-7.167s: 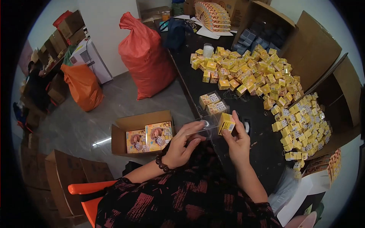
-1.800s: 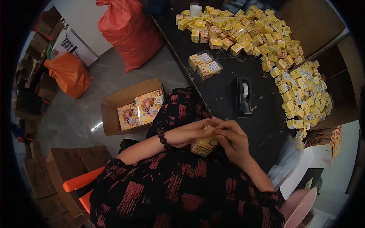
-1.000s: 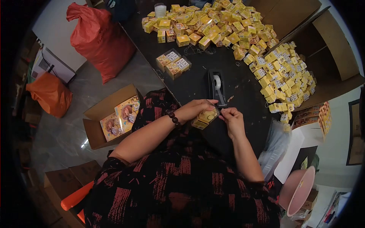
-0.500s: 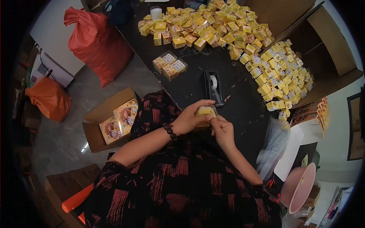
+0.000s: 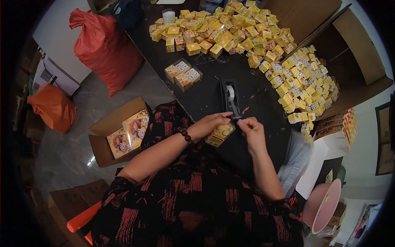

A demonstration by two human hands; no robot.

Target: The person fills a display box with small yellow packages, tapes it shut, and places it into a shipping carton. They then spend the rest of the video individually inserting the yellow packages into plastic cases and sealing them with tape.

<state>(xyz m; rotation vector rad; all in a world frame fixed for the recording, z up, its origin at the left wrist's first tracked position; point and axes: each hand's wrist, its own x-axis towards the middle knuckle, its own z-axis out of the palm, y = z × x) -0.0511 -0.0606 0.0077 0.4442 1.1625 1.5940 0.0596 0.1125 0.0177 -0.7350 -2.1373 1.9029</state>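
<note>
My left hand [image 5: 207, 125] is wrapped round a small yellow box pack [image 5: 219, 136], which has a clear shiny cover and is tilted in front of my body. My right hand [image 5: 252, 132] is closed in a pinch at the front end of the black tape dispenser [image 5: 224, 91], on the end of the clear tape [image 5: 235, 110]. The exact grip of the fingertips is too small to make out fully. Beyond the dispenser to the left, a group of small boxes [image 5: 183, 75] in clear plastic rests on the black table [image 5: 201, 99].
Yellow boxes [image 5: 222, 37] lie heaped at the back, with more yellow pieces [image 5: 302, 82] by an open carton [image 5: 362, 53] at right. Clear plastic sleeves [image 5: 297, 158] are at the right edge. A carton [image 5: 101, 146] and a red sack [image 5: 107, 49] stand on the left floor.
My right hand has left the box pack and moved right and up to the dispenser's tape end. My left hand has tilted the pack and shifted it slightly down and left.
</note>
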